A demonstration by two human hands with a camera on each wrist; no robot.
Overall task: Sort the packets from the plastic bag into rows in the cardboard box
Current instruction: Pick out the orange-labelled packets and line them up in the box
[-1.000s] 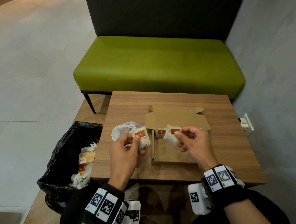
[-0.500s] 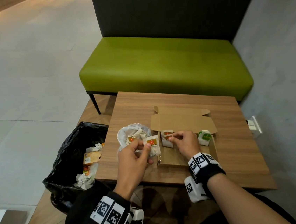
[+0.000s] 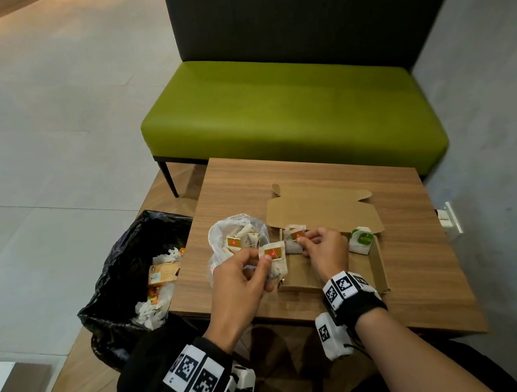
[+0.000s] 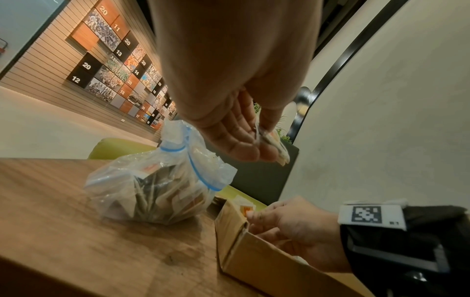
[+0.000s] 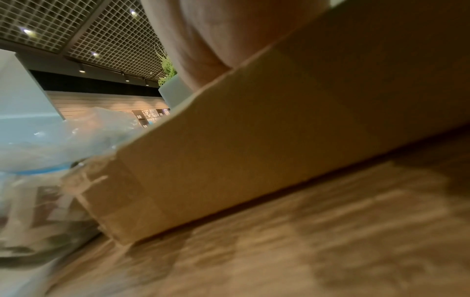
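An open cardboard box (image 3: 374,266) lies on the wooden table, lid flap folded back. My left hand (image 3: 242,271) pinches a white packet with an orange label (image 3: 273,256) above the box's left edge; the packet (image 4: 273,143) shows between thumb and fingers in the left wrist view. My right hand (image 3: 317,247) reaches into the box's far left corner and pinches an orange-labelled packet (image 3: 293,240) standing there. A green-labelled packet (image 3: 362,239) stands at the far right of the box. The clear plastic bag (image 3: 239,236) with more packets lies left of the box (image 4: 254,259).
A black bin bag (image 3: 125,273) with wrappers stands on the floor left of the table. A green bench (image 3: 290,112) sits behind the table. A grey wall with a white socket (image 3: 449,219) runs along the right. In the right wrist view the box wall (image 5: 254,150) fills the frame.
My right hand moved down from in front of the box into its far left corner with a packet. My left hand stayed beside the bag, holding its packet.
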